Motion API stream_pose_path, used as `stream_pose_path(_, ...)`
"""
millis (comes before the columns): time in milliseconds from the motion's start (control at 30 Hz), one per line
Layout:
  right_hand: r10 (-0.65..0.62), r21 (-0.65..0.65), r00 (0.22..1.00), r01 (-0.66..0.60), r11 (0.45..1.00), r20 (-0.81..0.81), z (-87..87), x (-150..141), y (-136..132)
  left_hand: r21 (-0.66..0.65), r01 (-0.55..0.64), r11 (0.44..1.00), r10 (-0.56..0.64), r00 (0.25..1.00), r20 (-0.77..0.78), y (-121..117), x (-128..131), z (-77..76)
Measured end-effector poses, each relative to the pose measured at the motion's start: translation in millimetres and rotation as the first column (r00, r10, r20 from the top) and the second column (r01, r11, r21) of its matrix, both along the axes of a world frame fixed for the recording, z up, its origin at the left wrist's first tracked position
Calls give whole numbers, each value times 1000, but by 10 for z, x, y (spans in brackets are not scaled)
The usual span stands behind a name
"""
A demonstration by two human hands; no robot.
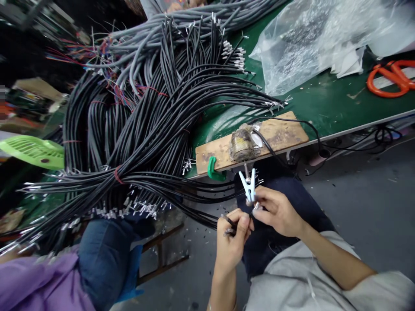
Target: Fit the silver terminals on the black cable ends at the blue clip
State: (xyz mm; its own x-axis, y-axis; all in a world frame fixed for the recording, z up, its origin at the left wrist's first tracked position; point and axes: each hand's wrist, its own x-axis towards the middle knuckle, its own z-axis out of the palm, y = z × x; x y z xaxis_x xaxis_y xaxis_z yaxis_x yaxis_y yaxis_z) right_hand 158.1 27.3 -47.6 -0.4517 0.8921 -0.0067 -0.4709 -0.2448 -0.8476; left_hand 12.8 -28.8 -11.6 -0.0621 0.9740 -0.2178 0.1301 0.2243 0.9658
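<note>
Closest in, over a lap in dark trousers (pixel 292 194), the person's two hands work side by side, just off the near edge of the tabletop (pixel 324 108). The left hand (pixel 234 229) is closed around a black cable (pixel 229 232), its thumb pressed down near the cable's tip. The right hand (pixel 274 211), almost touching the left, has its thumb and fingertips pinched on a silvery wire end (pixel 256 207). Right at those fingertips is a pale blue peg (pixel 248 186); whether they touch it, I cannot tell. It sits on a metal rod (pixel 245 166) that sticks out past the near edge from a crusted, rounded block (pixel 242 144).

To the left, below the same edge, are another person's purple sleeve (pixel 48 280) and jeans (pixel 103 242).

On the tabletop, the block rests on a wooden board (pixel 214 151) lying along the near edge, with a green clamp (pixel 214 169) at the board's front. Left of it spreads a heap of black cables (pixel 168 108), one bundle bound by a red tie (pixel 118 174) and reaching out past the near edge toward the left hand.

Farther back, orange-handled scissors (pixel 392 77) lie toward the right end, a clear plastic bag (pixel 295 47) covers the far right part, and grey cables (pixel 155 32) run along the far edge.
</note>
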Motion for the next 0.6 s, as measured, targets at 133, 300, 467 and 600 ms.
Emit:
stream_pose_path(133,4,-90,997,-11,996,-82,49,-37,0,30,25,999,-28,997,76,3,8,-5)
stream_pose_path(300,-158,-136,987,153,979,-27,105,-152,-139,120,10,993,-31,985,170,15,51,-56)
stream_pose_path(467,-173,78,979,166,983,103,131,-41,-72,139,30,990,-45,994,102,79,-11,-55)
stream_pose_path(600,370,-122,928,-373,920,-45,148,153,149,256,28,966,-30,1000,6,130,2,11)
